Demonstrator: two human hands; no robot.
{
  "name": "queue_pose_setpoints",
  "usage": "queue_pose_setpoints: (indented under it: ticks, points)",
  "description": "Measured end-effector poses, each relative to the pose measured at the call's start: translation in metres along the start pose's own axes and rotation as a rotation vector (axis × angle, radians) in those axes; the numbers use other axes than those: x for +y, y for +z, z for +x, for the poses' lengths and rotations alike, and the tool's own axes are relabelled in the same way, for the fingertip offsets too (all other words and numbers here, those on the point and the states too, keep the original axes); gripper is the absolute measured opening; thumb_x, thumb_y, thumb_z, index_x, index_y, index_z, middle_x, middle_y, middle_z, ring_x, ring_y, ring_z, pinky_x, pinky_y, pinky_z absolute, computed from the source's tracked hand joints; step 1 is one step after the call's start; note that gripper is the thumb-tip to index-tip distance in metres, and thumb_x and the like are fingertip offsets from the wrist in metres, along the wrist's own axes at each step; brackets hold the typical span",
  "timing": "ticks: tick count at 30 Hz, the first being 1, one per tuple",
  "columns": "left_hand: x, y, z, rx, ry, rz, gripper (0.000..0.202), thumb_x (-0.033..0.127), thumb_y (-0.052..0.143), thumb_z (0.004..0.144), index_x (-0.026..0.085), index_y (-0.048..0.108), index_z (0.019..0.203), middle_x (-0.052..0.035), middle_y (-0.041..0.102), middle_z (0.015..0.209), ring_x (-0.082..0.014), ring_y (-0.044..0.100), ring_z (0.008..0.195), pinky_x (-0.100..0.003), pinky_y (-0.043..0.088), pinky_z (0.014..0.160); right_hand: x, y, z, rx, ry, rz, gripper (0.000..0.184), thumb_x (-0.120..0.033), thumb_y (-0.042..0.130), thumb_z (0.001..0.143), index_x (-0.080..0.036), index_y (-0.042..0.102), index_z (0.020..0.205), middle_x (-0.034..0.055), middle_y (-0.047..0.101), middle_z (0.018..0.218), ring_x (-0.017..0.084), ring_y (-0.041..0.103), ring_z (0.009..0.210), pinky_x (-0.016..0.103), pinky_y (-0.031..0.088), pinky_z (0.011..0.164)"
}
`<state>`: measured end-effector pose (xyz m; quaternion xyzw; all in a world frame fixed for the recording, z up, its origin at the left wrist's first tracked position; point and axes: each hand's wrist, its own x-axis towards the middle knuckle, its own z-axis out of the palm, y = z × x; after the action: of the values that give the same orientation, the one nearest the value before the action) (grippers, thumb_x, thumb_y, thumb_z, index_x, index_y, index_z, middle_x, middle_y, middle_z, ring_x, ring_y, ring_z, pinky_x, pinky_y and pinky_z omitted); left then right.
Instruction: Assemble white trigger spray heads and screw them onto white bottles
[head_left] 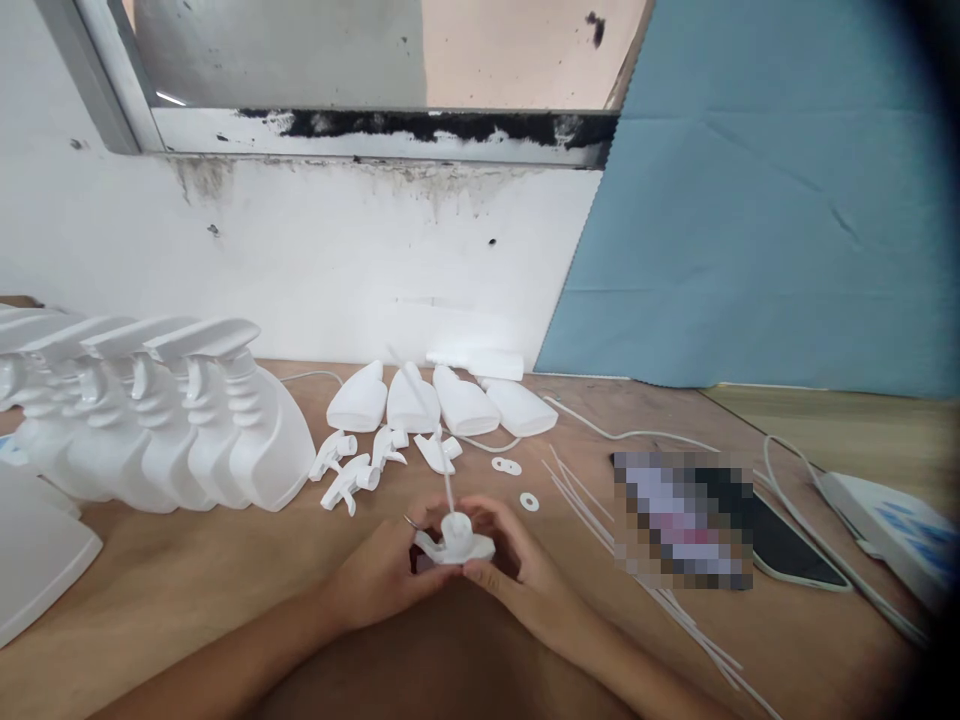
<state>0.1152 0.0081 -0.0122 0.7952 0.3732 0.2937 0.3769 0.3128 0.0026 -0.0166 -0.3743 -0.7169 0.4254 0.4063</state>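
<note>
Spray head [455,543] at near centre, just above the wood, held in both hands. Left hand [382,575] is closed on its left side, right hand [517,570] on its right. A thin tube [448,485] stands up from it.

Table [225,590]: bare brown wood, set against a stained white wall [300,240]. Blue sheet [750,220] at right.

Beyond the hands lie four capless bottles [442,400]. At left, a standing row of bottles [187,430] with heads fitted. Contents can't be seen.
</note>
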Motion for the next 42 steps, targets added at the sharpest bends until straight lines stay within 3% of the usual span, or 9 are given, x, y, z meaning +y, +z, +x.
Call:
queue_pose_setpoints:
  ticks: [4, 7, 12, 15, 19, 24, 29, 35, 42]
  points:
    - [0.011, -0.005, 0.003, -0.044, -0.025, -0.066, 0.053, 0.034, 0.067, 0.077, 0.023, 0.037, 0.12, -0.0028, 0.061, 0.102, -0.0171, 0.058, 0.084, -0.029, 0.047, 0.073, 0.002, -0.006, 0.0, 0.021, 0.095, 0.1, 0.027, -0.036, 0.068, 0.077, -0.019, 0.061, 0.097, 0.0041, 0.063, 0.098, 0.021, 0.058, 0.092, 0.031, 0.045, 0.082]
    - [0.023, -0.017, 0.032, -0.071, 0.077, -0.165, 0.053, 0.033, 0.071, 0.074, 0.023, 0.042, 0.117, -0.0052, 0.058, 0.108, -0.0182, 0.057, 0.092, -0.029, 0.047, 0.077, 0.002, -0.025, -0.002, 0.245, 0.177, 0.201, 0.027, -0.036, 0.07, 0.075, -0.02, 0.059, 0.093, 0.0016, 0.067, 0.091, 0.019, 0.062, 0.083, 0.029, 0.048, 0.074]
    - [0.023, -0.045, 0.143, 0.275, -0.191, -0.593, 0.049, 0.022, 0.066, 0.079, 0.024, 0.039, 0.12, -0.0066, 0.057, 0.107, -0.0134, 0.059, 0.079, -0.025, 0.049, 0.069, 0.006, -0.079, 0.0, 0.69, 0.126, 0.404, 0.033, -0.032, 0.078, 0.066, -0.024, 0.055, 0.087, 0.0009, 0.068, 0.099, 0.018, 0.065, 0.085, 0.027, 0.051, 0.072]
    - [0.01, -0.056, 0.208, 0.259, -0.33, -0.69, 0.055, 0.025, 0.058, 0.086, 0.023, 0.028, 0.133, -0.0111, 0.055, 0.11, -0.0148, 0.062, 0.076, -0.031, 0.053, 0.069, 0.012, -0.107, 0.005, 0.893, 0.076, 0.353, 0.035, -0.03, 0.081, 0.061, -0.025, 0.057, 0.085, -0.0005, 0.069, 0.088, 0.018, 0.066, 0.078, 0.027, 0.054, 0.068]
    - [-0.007, -0.052, 0.256, 0.237, -0.494, -0.759, 0.037, 0.03, 0.053, 0.09, 0.016, 0.046, 0.124, -0.0101, 0.055, 0.115, -0.0197, 0.06, 0.092, -0.037, 0.054, 0.076, 0.023, -0.126, 0.008, 0.933, 0.042, 0.381, 0.036, -0.028, 0.081, 0.06, -0.022, 0.057, 0.086, -0.0002, 0.069, 0.082, 0.017, 0.067, 0.07, 0.028, 0.054, 0.07]
    - [-0.016, -0.039, 0.271, 0.343, -0.512, -0.723, 0.033, 0.031, 0.054, 0.089, 0.015, 0.052, 0.118, -0.0093, 0.055, 0.116, -0.0209, 0.058, 0.097, -0.04, 0.051, 0.081, 0.023, -0.132, 0.006, 0.899, 0.043, 0.439, 0.033, -0.027, 0.08, 0.061, -0.021, 0.057, 0.084, 0.0019, 0.067, 0.081, 0.018, 0.065, 0.065, 0.031, 0.053, 0.064]
    - [-0.019, -0.052, 0.259, 0.459, -0.475, -0.598, 0.034, 0.032, 0.054, 0.089, 0.015, 0.051, 0.119, -0.0096, 0.054, 0.118, -0.0219, 0.057, 0.1, -0.042, 0.05, 0.083, 0.008, -0.142, 0.006, 0.893, 0.0, 0.475, 0.018, -0.022, 0.075, 0.067, -0.022, 0.058, 0.072, 0.0001, 0.059, 0.077, 0.012, 0.055, 0.061, 0.026, 0.045, 0.055]
    - [-0.023, -0.061, 0.252, 0.297, -0.521, -0.616, 0.034, 0.03, 0.055, 0.089, 0.015, 0.051, 0.119, -0.0095, 0.055, 0.117, -0.0214, 0.058, 0.098, -0.041, 0.051, 0.081, 0.003, -0.152, 0.004, 0.836, 0.013, 0.522, 0.017, -0.024, 0.071, 0.071, -0.026, 0.054, 0.072, 0.0009, 0.056, 0.079, 0.015, 0.051, 0.062, 0.03, 0.039, 0.049]
    - [-0.018, -0.038, 0.274, 0.257, -0.506, -0.631, 0.033, 0.03, 0.054, 0.089, 0.015, 0.052, 0.118, -0.0094, 0.055, 0.117, -0.0212, 0.058, 0.098, -0.041, 0.051, 0.081, 0.012, -0.158, 0.002, 0.856, 0.089, 0.582, 0.024, -0.023, 0.073, 0.066, -0.022, 0.05, 0.075, -0.0006, 0.054, 0.074, 0.01, 0.05, 0.052, 0.026, 0.042, 0.047]
